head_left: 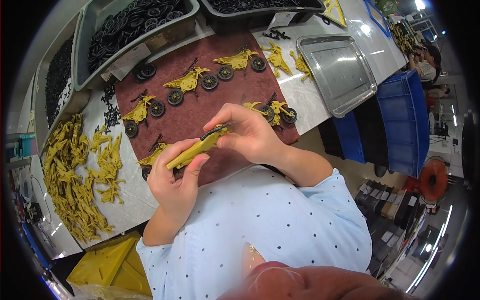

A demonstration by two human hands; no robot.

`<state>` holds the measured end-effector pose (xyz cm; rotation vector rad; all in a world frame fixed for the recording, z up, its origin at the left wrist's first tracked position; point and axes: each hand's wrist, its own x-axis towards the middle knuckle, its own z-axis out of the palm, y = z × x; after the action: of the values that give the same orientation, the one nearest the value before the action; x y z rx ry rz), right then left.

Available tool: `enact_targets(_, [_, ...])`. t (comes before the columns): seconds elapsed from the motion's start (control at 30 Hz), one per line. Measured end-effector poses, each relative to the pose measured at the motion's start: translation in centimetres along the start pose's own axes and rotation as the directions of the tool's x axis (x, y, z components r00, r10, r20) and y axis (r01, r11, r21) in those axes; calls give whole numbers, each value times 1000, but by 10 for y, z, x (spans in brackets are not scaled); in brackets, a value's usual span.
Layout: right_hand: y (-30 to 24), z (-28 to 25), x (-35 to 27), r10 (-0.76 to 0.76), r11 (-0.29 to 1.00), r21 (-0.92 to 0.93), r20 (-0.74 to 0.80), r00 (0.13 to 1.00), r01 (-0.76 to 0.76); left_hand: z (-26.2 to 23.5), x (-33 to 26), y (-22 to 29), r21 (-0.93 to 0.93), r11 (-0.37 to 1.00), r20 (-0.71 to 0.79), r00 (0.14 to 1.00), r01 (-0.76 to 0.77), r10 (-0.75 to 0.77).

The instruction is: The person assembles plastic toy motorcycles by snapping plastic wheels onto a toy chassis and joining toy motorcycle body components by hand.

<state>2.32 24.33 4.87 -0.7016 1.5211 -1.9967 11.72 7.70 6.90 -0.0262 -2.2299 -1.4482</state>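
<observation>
Just above the front edge of a maroon cloth [195, 117], my left hand [170, 182] grips a yellow toy motorcycle body [192, 154]. Thumb and fingers of my right hand [250, 132] close at its other end, around a small black part [214, 131] that looks like a handlebar. My fingers hide where the two meet. Beyond my hands, several yellow toy motorcycles with black wheels lie on the cloth, among them one at the middle [187, 81] and one at the far right [236, 61]. Another motorcycle [150, 158] is partly covered by my left hand.
Yellow body parts [70, 185] are heaped at left, near small black parts [111, 107]. Behind stands a grey bin [82, 60] of black wheels [135, 30]. At right are a metal tray [340, 70] and blue crates [402, 120]. A person [427, 62] sits farther off.
</observation>
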Motion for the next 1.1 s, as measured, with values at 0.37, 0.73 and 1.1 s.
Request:
enact_targets(0.37, [-4, -6, 7, -623, 519, -744, 8, 782, 421, 12, 5, -9, 177, 929, -41, 940, -326, 338])
enact_targets(0.73, [-12, -8, 5, -338, 792, -520, 66, 939, 321, 13, 0, -14, -138, 964, -44, 974, -227, 223])
enact_targets(1.1, [8, 6, -4, -255, 848, -513, -182, 950, 129, 13, 1, -23, -156, 974, 41, 987, 161, -157])
